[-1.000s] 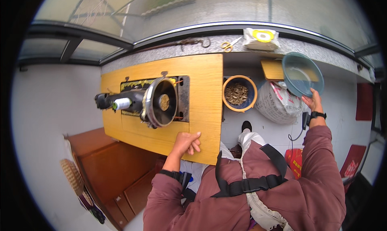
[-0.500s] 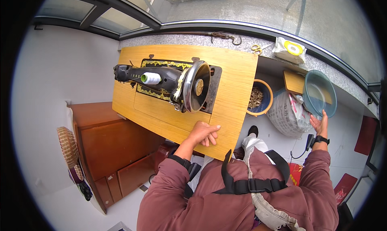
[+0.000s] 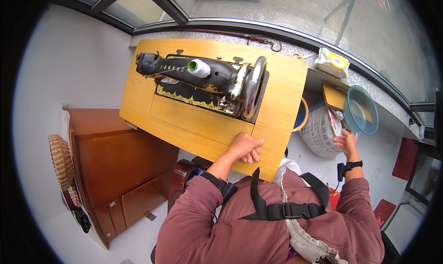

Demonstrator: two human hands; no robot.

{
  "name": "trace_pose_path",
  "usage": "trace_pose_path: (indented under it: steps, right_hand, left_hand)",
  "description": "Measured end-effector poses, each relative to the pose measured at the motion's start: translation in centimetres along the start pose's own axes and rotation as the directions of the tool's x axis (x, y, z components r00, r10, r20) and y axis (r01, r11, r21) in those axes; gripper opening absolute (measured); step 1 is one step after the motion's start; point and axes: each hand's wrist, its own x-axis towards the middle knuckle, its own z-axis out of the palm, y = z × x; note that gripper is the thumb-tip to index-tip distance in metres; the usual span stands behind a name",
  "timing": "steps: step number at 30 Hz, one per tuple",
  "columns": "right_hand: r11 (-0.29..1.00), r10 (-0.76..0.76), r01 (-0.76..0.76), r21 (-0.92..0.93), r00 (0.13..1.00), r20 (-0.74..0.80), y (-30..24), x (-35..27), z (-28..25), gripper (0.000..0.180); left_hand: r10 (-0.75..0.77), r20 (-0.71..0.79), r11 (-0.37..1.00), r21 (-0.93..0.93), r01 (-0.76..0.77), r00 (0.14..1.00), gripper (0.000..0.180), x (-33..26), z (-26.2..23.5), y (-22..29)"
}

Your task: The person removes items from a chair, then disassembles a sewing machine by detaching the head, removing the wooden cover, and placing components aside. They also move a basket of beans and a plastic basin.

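Note:
A black sewing machine (image 3: 217, 75) with gold decoration stands on a yellow wooden table (image 3: 198, 128). A white spool of thread (image 3: 199, 68) sits on top of its arm, and the metal handwheel (image 3: 254, 88) is at its right end. My left hand (image 3: 247, 148) rests on the tabletop near the front edge, fingers curled in and thumb stretched out, with nothing visible in it. To the right of the table, my right hand (image 3: 347, 145) is in the air with fingers stretched, holding nothing. It is nearest to a white woven sack (image 3: 318, 132) and a blue-green plastic basin (image 3: 361, 110).
Along the window sill lie scissors (image 3: 302, 56), a white package (image 3: 332, 63) and a dark rod with a hook (image 3: 258, 38). A blue bucket with an orange rim (image 3: 302, 115) is partly hidden by the table. A brown wooden cabinet (image 3: 122, 165) stands at left, with a woven hat (image 3: 61, 162) beside it.
The view has shifted, so the handwheel looks narrower. My right hand has moved left, off the basin's lower rim toward the sack. My left hand stays on the tabletop, still curled.

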Motion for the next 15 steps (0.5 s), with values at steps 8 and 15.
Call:
trace_pose_path:
  steps: [8,15]
  right_hand:
    - [0.915,0.196,-0.031,-0.402,0.906,0.376,4.3,-8.6,13.8,0.035]
    - [0.850,-0.228,0.345,-0.399,0.922,0.314,0.6,-12.7,17.8,0.029]
  left_hand:
    - [0.202,0.157,0.969,-0.175,-0.174,0.967,0.029,0.0,-1.0,-2.8]
    - [0.297,-0.246,0.900,-0.252,-0.356,0.923,0.019,-2.2,-10.4,-5.3]
